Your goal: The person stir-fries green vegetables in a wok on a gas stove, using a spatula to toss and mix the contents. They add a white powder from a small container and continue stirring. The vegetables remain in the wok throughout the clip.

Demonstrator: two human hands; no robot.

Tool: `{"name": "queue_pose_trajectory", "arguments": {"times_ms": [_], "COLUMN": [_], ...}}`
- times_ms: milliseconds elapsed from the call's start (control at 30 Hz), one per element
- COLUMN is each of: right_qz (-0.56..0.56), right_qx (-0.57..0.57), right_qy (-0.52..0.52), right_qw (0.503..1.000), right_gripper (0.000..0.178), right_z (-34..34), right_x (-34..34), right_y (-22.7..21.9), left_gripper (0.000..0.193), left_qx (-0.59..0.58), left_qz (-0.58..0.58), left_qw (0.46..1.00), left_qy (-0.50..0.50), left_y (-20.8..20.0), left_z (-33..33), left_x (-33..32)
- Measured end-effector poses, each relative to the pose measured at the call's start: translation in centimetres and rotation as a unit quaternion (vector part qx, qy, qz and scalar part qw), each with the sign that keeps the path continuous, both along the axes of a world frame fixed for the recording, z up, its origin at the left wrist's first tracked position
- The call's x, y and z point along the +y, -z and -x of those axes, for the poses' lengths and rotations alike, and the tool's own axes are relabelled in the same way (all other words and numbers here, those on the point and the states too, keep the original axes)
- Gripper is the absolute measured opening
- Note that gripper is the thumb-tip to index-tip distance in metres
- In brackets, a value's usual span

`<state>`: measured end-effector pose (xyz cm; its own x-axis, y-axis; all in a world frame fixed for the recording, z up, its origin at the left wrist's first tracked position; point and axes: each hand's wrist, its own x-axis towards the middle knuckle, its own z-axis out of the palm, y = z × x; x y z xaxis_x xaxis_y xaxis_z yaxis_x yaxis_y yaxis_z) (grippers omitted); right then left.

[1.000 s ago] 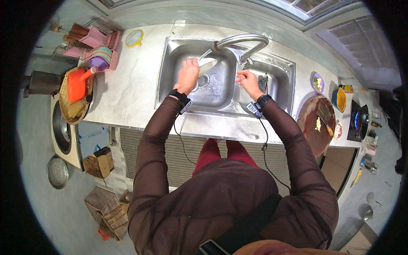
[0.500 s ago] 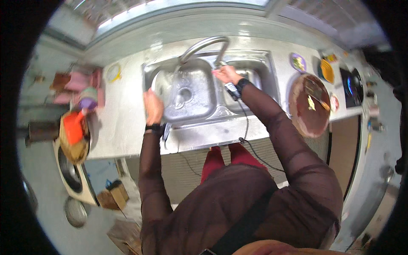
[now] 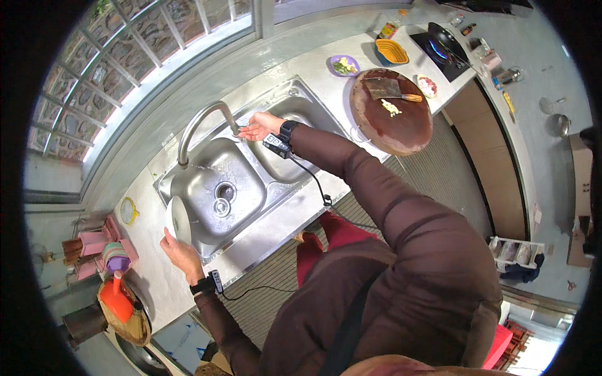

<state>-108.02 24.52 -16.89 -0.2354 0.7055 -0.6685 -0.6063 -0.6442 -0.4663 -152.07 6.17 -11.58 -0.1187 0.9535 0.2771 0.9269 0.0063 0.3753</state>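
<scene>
In my left hand [image 3: 180,253] is a white plate [image 3: 179,220], tilted on edge at the left side of the sink's left basin [image 3: 241,172]. My right hand [image 3: 262,127] reaches to the end of the curved metal faucet [image 3: 199,117]. Its fingers are stretched out and look to touch the spout tip; a firm grip does not show. Water wets the left basin around its drain [image 3: 224,191].
To the right lies a round chopping board [image 3: 376,128] with a cleaver [image 3: 382,88] and chopped pieces. Behind it are a purple dish [image 3: 344,65], a yellow basket [image 3: 392,51] and a wok [image 3: 444,39] over a lit burner. Left stands a pink rack [image 3: 100,241].
My view has turned toward the right, so the sink appears slanted. The plate in my left hand now shows more clearly, near the basin's front left edge. My right hand stays by the faucet end.
</scene>
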Motion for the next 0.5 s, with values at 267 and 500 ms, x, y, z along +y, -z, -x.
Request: {"name": "queue_pose_trajectory", "arguments": {"times_ms": [267, 500], "right_qz": [-0.026, -0.065], "right_qx": [-0.048, -0.033], "right_qy": [0.001, 0.019], "right_qw": [0.998, 0.997], "right_gripper": [0.019, 0.016], "right_z": [-6.1, -15.9], "right_x": [-7.0, -15.4], "right_y": [-3.4, -6.2], "left_gripper": [0.043, 0.045], "left_qx": [0.005, -0.298], "left_qz": [0.034, 0.052], "left_qw": [0.999, 0.951], "left_qy": [-0.019, -0.07], "left_y": [0.5, 1.2], "left_z": [1.0, 0.2], "left_x": [-0.1, -0.9]}}
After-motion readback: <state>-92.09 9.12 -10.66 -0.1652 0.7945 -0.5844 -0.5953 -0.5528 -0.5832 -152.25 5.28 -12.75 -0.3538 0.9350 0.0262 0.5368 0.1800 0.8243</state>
